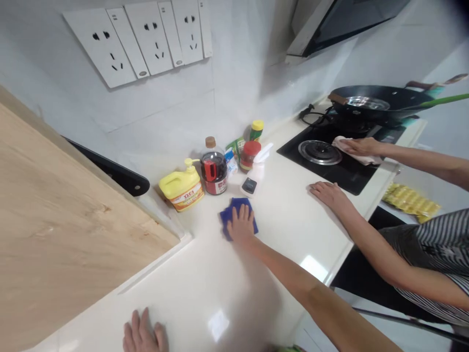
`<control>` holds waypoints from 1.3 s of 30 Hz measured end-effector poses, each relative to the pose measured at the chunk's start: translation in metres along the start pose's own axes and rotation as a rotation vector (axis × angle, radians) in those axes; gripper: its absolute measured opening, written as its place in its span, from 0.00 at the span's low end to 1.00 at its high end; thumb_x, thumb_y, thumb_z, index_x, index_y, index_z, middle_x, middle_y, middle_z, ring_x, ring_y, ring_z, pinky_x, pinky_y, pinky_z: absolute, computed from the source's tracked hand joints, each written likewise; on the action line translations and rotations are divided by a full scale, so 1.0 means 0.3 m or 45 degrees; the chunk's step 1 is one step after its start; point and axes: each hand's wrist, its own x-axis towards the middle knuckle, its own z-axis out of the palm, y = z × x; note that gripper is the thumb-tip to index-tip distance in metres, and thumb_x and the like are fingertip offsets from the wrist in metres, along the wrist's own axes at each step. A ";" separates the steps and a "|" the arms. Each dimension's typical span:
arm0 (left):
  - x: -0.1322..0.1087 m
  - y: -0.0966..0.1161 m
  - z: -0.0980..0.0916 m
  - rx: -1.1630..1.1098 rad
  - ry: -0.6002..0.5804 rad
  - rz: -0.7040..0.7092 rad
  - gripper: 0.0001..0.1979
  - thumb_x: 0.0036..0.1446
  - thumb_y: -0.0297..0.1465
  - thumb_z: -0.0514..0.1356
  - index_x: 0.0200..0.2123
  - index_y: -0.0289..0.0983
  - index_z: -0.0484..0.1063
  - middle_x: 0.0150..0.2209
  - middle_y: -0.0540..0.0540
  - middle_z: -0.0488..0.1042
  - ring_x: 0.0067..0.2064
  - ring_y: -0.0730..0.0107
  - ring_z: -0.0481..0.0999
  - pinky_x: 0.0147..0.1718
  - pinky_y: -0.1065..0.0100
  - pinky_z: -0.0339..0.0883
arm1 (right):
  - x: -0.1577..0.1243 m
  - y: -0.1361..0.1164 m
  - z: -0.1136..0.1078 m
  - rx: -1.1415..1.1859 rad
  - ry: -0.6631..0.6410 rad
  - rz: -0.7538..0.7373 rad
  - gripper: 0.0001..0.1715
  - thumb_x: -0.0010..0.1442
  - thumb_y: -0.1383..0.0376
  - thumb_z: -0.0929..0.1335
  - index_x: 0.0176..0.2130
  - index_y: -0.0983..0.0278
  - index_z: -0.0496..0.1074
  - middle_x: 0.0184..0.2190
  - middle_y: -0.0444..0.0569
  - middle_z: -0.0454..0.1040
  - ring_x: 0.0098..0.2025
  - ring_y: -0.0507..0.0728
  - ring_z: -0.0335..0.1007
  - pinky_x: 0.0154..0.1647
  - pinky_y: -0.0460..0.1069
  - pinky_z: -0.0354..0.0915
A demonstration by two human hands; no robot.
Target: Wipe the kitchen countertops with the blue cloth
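Observation:
My right hand [241, 225] lies flat, fingers spread, on top of a dark blue cloth [226, 216] on the white countertop [278, 220]. At the bottom edge of the view, my left hand [141, 333] rests palm down on the counter with its fingers apart and nothing in it. Just behind the cloth stand a yellow pump bottle [182, 188], a dark sauce bottle [214, 168], a red-lidded jar [249, 154] and a small white device with a dark screen [249, 186].
Another person in a striped top stands on the right, one hand [331, 193] flat on the counter and the other [361, 145] pressing a white cloth on the black hob [351, 173]. A black wok [381, 100] sits behind it. A wooden board [54, 220] fills the left.

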 end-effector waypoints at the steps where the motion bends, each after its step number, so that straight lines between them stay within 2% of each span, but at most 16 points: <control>1: 0.000 -0.004 0.001 0.000 -0.002 0.001 0.29 0.65 0.38 0.48 0.68 0.37 0.55 0.68 0.31 0.58 0.72 0.41 0.46 0.63 0.34 0.52 | 0.023 -0.051 -0.002 0.015 -0.023 -0.066 0.43 0.66 0.51 0.57 0.70 0.73 0.51 0.71 0.69 0.44 0.72 0.77 0.34 0.68 0.73 0.29; 4: 0.002 -0.006 -0.005 0.004 -0.017 0.004 0.28 0.65 0.37 0.48 0.66 0.35 0.58 0.68 0.32 0.57 0.72 0.43 0.45 0.65 0.37 0.50 | 0.077 -0.167 -0.005 0.048 -0.084 -0.319 0.43 0.66 0.50 0.57 0.70 0.72 0.50 0.71 0.68 0.42 0.72 0.76 0.33 0.68 0.73 0.29; 6: 0.003 0.000 -0.015 0.007 -0.027 0.002 0.27 0.65 0.37 0.48 0.65 0.34 0.60 0.68 0.33 0.57 0.72 0.45 0.45 0.66 0.39 0.49 | 0.103 -0.211 -0.006 0.062 -0.112 -0.458 0.42 0.66 0.50 0.57 0.71 0.70 0.50 0.72 0.66 0.41 0.73 0.75 0.32 0.68 0.72 0.28; 9: 0.003 0.012 -0.032 0.023 -0.044 -0.004 0.27 0.65 0.37 0.48 0.64 0.32 0.61 0.68 0.32 0.56 0.72 0.45 0.45 0.67 0.42 0.48 | 0.112 -0.232 -0.010 0.079 -0.135 -0.564 0.41 0.67 0.51 0.57 0.71 0.68 0.49 0.72 0.63 0.40 0.73 0.73 0.31 0.69 0.70 0.26; 12: -0.001 0.023 -0.044 0.040 -0.053 -0.008 0.26 0.66 0.36 0.48 0.63 0.29 0.62 0.67 0.31 0.57 0.72 0.45 0.46 0.67 0.43 0.48 | 0.067 -0.220 -0.021 0.096 -0.153 -0.657 0.41 0.66 0.52 0.57 0.71 0.68 0.49 0.73 0.62 0.40 0.73 0.72 0.31 0.70 0.68 0.27; 16: -0.009 0.031 -0.050 0.036 -0.034 -0.015 0.25 0.66 0.35 0.48 0.62 0.29 0.63 0.67 0.30 0.58 0.71 0.43 0.46 0.66 0.43 0.48 | -0.095 -0.199 -0.039 0.115 -0.170 -0.762 0.41 0.66 0.52 0.59 0.71 0.66 0.50 0.72 0.61 0.41 0.74 0.71 0.32 0.71 0.67 0.29; 23: -0.019 0.029 -0.041 0.030 -0.033 -0.053 0.26 0.66 0.35 0.48 0.62 0.31 0.64 0.67 0.32 0.58 0.71 0.45 0.47 0.67 0.45 0.46 | -0.535 -0.198 -0.055 0.216 -0.166 -0.789 0.41 0.66 0.52 0.60 0.70 0.69 0.52 0.72 0.65 0.41 0.73 0.74 0.31 0.70 0.69 0.30; 27: -0.022 0.030 -0.031 0.022 -0.019 -0.069 0.26 0.65 0.37 0.49 0.63 0.31 0.64 0.68 0.33 0.57 0.71 0.45 0.49 0.68 0.46 0.46 | -0.724 -0.146 -0.066 0.335 -0.109 -0.862 0.39 0.67 0.52 0.60 0.70 0.68 0.53 0.72 0.65 0.40 0.73 0.72 0.33 0.71 0.69 0.32; 32: -0.023 0.023 -0.027 -0.024 -0.022 -0.078 0.27 0.65 0.36 0.49 0.64 0.32 0.63 0.68 0.33 0.57 0.71 0.44 0.47 0.68 0.43 0.44 | -0.838 -0.012 -0.089 0.436 -0.040 -0.862 0.38 0.66 0.53 0.62 0.68 0.69 0.56 0.71 0.64 0.48 0.73 0.69 0.39 0.71 0.70 0.32; 36: -0.038 0.022 -0.027 -0.145 -0.025 -0.025 0.26 0.66 0.37 0.48 0.62 0.29 0.64 0.68 0.28 0.57 0.72 0.40 0.44 0.67 0.37 0.40 | -0.850 0.071 -0.098 0.519 -0.096 -0.959 0.38 0.62 0.54 0.67 0.65 0.69 0.61 0.70 0.64 0.52 0.72 0.67 0.41 0.71 0.68 0.41; 39: -0.062 0.070 -0.026 -0.275 -0.098 0.132 0.24 0.67 0.37 0.48 0.59 0.29 0.67 0.67 0.29 0.58 0.72 0.46 0.46 0.68 0.42 0.45 | -0.839 0.098 -0.096 0.545 -0.155 -1.006 0.38 0.59 0.54 0.70 0.63 0.67 0.64 0.69 0.63 0.53 0.72 0.68 0.41 0.70 0.69 0.42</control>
